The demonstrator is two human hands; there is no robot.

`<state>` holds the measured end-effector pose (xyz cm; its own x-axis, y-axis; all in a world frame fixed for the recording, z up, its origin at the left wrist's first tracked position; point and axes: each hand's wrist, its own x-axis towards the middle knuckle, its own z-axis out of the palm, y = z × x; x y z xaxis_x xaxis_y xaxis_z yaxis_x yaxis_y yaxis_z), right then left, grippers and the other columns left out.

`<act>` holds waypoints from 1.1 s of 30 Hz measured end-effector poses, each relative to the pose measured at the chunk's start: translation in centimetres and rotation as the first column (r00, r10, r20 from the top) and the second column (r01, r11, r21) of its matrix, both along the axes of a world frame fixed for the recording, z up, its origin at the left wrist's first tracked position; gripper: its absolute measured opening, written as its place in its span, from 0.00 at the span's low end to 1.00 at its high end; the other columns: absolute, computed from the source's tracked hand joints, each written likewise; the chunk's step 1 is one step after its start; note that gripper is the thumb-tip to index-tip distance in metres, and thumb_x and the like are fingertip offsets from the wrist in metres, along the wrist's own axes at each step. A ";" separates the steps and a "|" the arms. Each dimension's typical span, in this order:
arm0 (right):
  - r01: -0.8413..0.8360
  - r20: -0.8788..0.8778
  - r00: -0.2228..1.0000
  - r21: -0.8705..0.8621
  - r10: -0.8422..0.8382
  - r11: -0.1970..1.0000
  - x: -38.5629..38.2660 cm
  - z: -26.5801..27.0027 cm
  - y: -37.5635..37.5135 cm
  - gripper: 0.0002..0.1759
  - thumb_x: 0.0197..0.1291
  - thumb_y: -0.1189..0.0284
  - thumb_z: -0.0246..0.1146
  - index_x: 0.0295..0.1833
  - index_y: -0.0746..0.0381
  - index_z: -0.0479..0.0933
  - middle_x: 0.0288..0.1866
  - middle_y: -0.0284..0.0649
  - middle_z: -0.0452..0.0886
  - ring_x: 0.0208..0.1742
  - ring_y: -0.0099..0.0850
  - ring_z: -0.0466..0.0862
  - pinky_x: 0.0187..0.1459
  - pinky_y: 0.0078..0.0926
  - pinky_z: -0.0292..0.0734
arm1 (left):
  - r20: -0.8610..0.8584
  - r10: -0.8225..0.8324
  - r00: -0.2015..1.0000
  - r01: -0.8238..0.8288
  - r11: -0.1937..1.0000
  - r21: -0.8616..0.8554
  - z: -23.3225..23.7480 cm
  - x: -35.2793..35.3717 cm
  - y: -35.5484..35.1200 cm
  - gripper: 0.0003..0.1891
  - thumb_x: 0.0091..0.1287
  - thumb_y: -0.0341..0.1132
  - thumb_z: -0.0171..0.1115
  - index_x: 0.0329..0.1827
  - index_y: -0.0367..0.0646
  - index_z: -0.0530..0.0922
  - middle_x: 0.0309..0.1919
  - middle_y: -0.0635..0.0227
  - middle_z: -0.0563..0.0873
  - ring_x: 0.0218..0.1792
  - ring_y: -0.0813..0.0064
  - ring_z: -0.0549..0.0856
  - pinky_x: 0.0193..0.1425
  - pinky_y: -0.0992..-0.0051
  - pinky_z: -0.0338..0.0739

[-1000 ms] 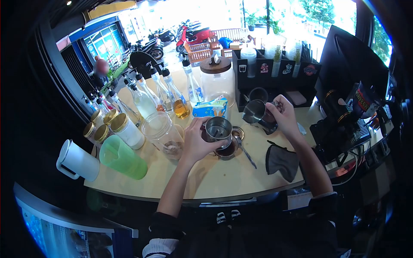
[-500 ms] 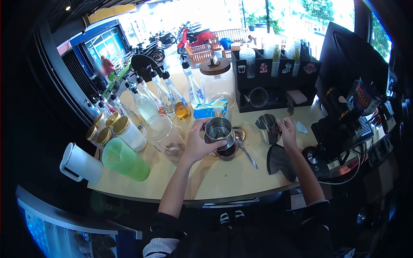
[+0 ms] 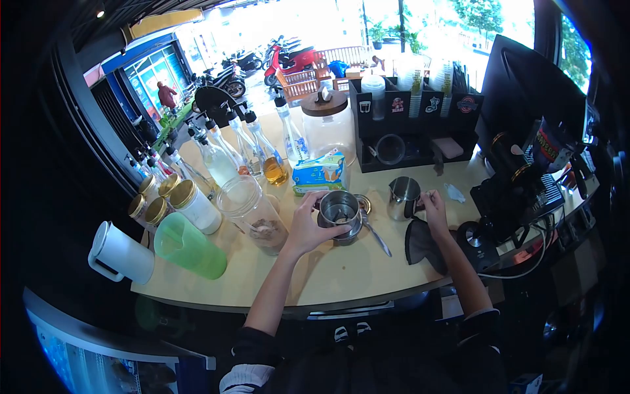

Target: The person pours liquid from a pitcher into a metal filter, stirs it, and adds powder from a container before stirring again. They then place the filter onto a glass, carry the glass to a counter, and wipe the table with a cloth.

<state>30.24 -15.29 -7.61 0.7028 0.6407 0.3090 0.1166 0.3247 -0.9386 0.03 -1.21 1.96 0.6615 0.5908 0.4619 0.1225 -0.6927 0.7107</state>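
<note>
My left hand [image 3: 308,226] is wrapped round a metal cup [image 3: 340,205] near the middle of the counter, thumb across its front. The cup's open top faces me; whatever lies under it is mostly hidden. My right hand [image 3: 434,211] is closed on the handle of a steel milk pitcher [image 3: 402,197], which appears to stand on the counter. Between the two vessels lie a metal spoon [image 3: 377,238] and a round gold-coloured lid [image 3: 363,202]. A dark mesh cloth [image 3: 423,244] lies just below my right hand.
Behind my left hand sits a blue-and-white soft packet [image 3: 319,175]. Left stand a clear plastic jar [image 3: 252,213], a green jug [image 3: 190,246], a white jug [image 3: 123,255], gold-lidded jars [image 3: 197,205] and pump bottles [image 3: 274,167]. A black cup organizer [image 3: 420,125] is at the back; dark equipment [image 3: 518,197] is right.
My left hand has lowered the metal cup slightly, covering the dark liquid seen below it before. The pitcher and my right hand have shifted a little in view.
</note>
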 end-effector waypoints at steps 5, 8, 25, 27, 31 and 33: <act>0.043 0.097 0.995 -0.086 -0.035 0.995 0.0 0.2 -0.6 0.08 0.69 0.72 0.59 0.44 0.64 0.69 0.36 0.34 0.74 0.36 0.20 0.75 0.43 0.20 0.73 | -0.001 -0.014 1.000 0.014 1.000 0.010 -0.3 0.5 -0.4 0.42 0.40 0.49 0.82 0.58 0.39 0.75 0.51 0.62 0.80 0.54 0.67 0.81 0.58 0.67 0.75; 0.190 0.232 0.960 -0.132 -0.156 0.973 0.6 0.6 -0.4 0.13 0.67 0.71 0.61 0.51 0.64 0.68 0.47 0.39 0.71 0.47 0.25 0.74 0.49 0.24 0.72 | 0.028 -0.021 0.999 0.022 1.000 -0.003 -1.2 0.5 -0.3 0.43 0.40 0.49 0.82 0.59 0.39 0.75 0.53 0.61 0.79 0.56 0.65 0.80 0.61 0.65 0.75; -0.437 0.838 0.471 -0.047 0.273 0.898 -22.7 20.6 7.0 0.11 0.62 0.76 0.60 0.49 0.65 0.74 0.52 0.45 0.78 0.52 0.37 0.80 0.53 0.36 0.75 | 0.674 0.184 0.715 -0.411 0.891 0.192 -4.4 -13.0 4.0 0.51 0.44 0.42 0.82 0.69 0.38 0.59 0.61 0.54 0.70 0.62 0.63 0.72 0.65 0.62 0.68; -0.499 0.810 0.451 -0.120 0.375 0.858 -24.8 21.4 9.3 0.10 0.62 0.75 0.59 0.48 0.66 0.75 0.50 0.45 0.79 0.50 0.38 0.81 0.52 0.36 0.76 | 0.485 0.216 0.847 -0.251 0.968 0.007 -5.3 -13.6 6.3 0.53 0.41 0.41 0.83 0.68 0.37 0.58 0.63 0.54 0.69 0.65 0.64 0.70 0.68 0.61 0.65; -0.398 0.824 0.186 -0.435 0.535 0.808 -27.2 21.6 14.0 0.11 0.61 0.72 0.56 0.40 0.69 0.79 0.39 0.46 0.83 0.42 0.35 0.84 0.45 0.32 0.77 | 0.344 -0.002 0.939 0.125 0.934 -0.336 -9.3 -12.5 6.5 0.55 0.38 0.43 0.85 0.67 0.36 0.58 0.61 0.56 0.74 0.63 0.61 0.76 0.66 0.63 0.72; -0.283 0.745 0.059 -0.626 0.664 0.727 -27.3 22.0 16.0 0.13 0.60 0.70 0.57 0.37 0.69 0.80 0.34 0.46 0.84 0.38 0.36 0.84 0.42 0.33 0.77 | 0.290 0.013 0.957 0.070 0.959 -0.276 -8.7 -12.5 6.3 0.53 0.38 0.40 0.84 0.68 0.38 0.60 0.59 0.58 0.75 0.60 0.63 0.78 0.63 0.64 0.74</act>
